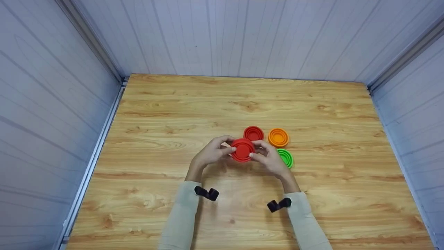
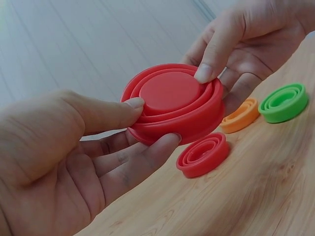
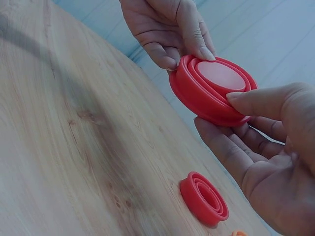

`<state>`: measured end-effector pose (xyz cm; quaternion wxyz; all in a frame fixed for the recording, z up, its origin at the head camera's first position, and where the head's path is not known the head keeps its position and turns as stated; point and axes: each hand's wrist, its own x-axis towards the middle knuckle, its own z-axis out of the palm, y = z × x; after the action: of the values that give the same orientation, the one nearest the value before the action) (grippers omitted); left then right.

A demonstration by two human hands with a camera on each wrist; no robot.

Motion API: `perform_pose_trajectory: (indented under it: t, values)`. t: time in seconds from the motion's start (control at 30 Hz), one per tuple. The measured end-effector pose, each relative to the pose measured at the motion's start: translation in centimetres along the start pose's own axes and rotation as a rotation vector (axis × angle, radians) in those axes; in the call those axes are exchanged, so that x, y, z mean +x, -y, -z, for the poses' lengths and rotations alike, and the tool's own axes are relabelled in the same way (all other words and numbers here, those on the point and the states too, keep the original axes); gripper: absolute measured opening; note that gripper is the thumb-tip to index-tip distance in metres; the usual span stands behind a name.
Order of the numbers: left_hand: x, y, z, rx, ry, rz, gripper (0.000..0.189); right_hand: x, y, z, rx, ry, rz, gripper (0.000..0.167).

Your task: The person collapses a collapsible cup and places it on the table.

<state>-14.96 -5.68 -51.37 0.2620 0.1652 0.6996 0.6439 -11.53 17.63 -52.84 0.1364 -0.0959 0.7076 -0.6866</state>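
Between both hands, above the table, is a red collapsible cup (image 1: 242, 151), folded flat into concentric rings with its smooth round base (image 2: 170, 92) facing up. My left hand (image 1: 212, 152) pinches its left side, thumb on the rings and fingers underneath. On the opposite side my right hand (image 1: 272, 161) grips the rim the same way, its thumb (image 3: 256, 102) near the base. A second red folded cup (image 1: 253, 133) lies on the table just beyond the held one. Partly hidden behind my right hand is a green folded cup (image 1: 285, 158).
An orange folded cup (image 1: 278, 137) lies right of the second red one, near the green cup. The wood-grain table (image 1: 166, 118) is bounded by pale panel walls (image 1: 222, 38) at the back and both sides. A black wrist mount (image 1: 207, 193) sits on each sleeve.
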Motion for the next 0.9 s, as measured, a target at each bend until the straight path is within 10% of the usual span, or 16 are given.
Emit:
perform_pose_trajectory:
  t: [0.9]
  values:
    - [-0.11,-0.04,0.26,0.069,-0.069,-0.064,0.030,-0.08,0.31,0.20,0.015,-0.096,0.060,0.035]
